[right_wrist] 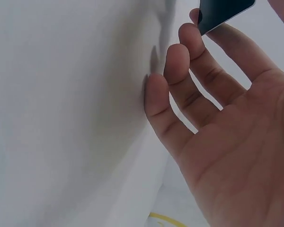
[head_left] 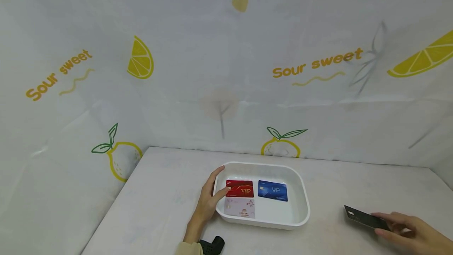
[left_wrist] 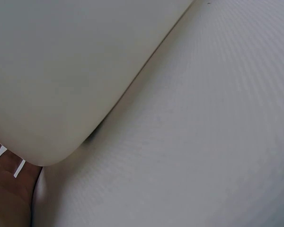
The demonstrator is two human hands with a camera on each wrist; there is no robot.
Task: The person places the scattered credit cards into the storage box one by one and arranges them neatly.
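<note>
A white tray (head_left: pixel 303 198) sits on the table and holds a red VIP card (head_left: pixel 240 188), a blue VIP card (head_left: pixel 273 191) and a pale pink card (head_left: pixel 240 207). My left hand (head_left: pixel 209 198) rests against the tray's left rim, its fingers reaching over the edge beside the red card. The left wrist view shows only the tray's outer wall (left_wrist: pixel 61 71) up close. My right hand (head_left: pixel 412 229) is at the lower right and pinches a black card (head_left: pixel 364 218) above the table. In the right wrist view the black card (right_wrist: pixel 222 12) sticks out past the fingertips (right_wrist: pixel 180 52).
The table (head_left: pixel 159 192) is covered in a white cloth. A white backdrop with lemon prints and "Sour sweet" lettering (head_left: pixel 316 64) closes the back and left sides. A black object (head_left: pixel 212 246) lies at the front edge by my left sleeve.
</note>
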